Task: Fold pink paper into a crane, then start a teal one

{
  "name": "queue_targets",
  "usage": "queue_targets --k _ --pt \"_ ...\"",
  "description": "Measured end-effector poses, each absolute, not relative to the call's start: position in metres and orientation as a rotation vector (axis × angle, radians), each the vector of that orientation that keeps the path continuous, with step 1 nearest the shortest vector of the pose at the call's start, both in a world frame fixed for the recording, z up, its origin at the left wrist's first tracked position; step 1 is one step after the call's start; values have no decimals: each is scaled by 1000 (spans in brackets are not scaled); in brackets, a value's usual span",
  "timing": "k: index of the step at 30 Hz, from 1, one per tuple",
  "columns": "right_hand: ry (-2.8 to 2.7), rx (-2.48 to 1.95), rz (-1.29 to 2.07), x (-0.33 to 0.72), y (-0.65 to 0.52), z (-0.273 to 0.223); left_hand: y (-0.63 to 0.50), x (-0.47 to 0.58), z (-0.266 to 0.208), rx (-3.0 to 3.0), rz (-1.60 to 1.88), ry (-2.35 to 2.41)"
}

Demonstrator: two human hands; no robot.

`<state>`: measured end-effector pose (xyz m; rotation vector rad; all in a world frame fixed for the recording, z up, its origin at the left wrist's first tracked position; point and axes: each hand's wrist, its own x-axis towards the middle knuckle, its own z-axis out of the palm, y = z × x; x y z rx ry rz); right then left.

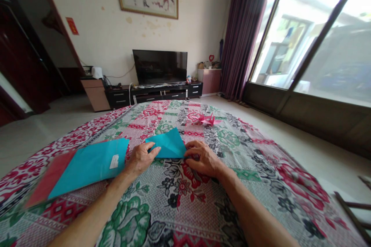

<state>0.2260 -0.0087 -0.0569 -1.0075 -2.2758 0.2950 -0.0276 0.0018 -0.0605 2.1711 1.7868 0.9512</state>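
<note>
A folded sheet of blue paper [169, 144] lies at the middle of the table, with a pointed corner aimed away from me. My left hand [144, 155] pinches its left edge between thumb and fingers. At the right edge, my right hand [201, 157] has its curled fingers closed on the lower right corner. Left of my left forearm rests a clear packet of blue paper [89, 164] with a white label, and red paper [52, 177] shows beside it. Beyond my hands sit pink folded paper cranes [208, 119].
The round table carries a flowered tablecloth [185, 208]. Past its far edge stand a television [160, 66] and a low black cabinet [171, 94]. A purple curtain [243, 34] hangs beside a large window at right. Part of a dark wooden chair [352, 206] shows at lower right.
</note>
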Motion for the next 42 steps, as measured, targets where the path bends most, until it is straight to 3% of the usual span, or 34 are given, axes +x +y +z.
queue_targets --k 29,42 --pt "-2185 -1133 255 210 -16 -57 0 -22 -57 2094 944 1865" --pt "-2185 -1174 331 212 -10 -57 0 -31 -63 2255 1066 1578"
